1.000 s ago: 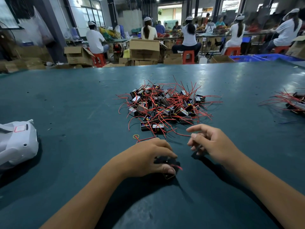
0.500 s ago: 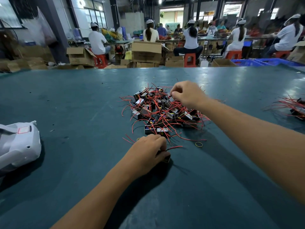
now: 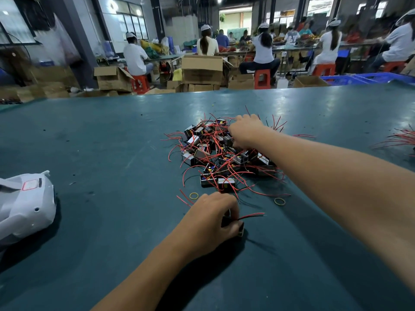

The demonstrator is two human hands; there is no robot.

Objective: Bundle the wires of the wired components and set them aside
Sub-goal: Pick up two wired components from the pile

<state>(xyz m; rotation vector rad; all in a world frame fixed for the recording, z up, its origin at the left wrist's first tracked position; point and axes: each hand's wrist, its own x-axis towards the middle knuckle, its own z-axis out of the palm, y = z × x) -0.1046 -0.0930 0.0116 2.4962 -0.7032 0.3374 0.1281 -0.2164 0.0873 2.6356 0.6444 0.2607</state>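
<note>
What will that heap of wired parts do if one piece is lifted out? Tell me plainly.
Probably not a clean lift: the red wires cross throughout the heap, so neighbours may drag along. The wires curl and arch loosely, so they look floppy rather than stiff. The black blocks are boxy and should not roll. The right hand is reaching into the heap.

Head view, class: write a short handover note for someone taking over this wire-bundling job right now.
Left hand: grips a small black component on the table, its red wires sticking out rightward, not yet banded.
Right hand: reaching into the loose pile; its grip is hidden.
Rubber bands: one left of the left hand, another to its right.
Some wired parts lie at the right edge.
Left: most of the pile.
</note>
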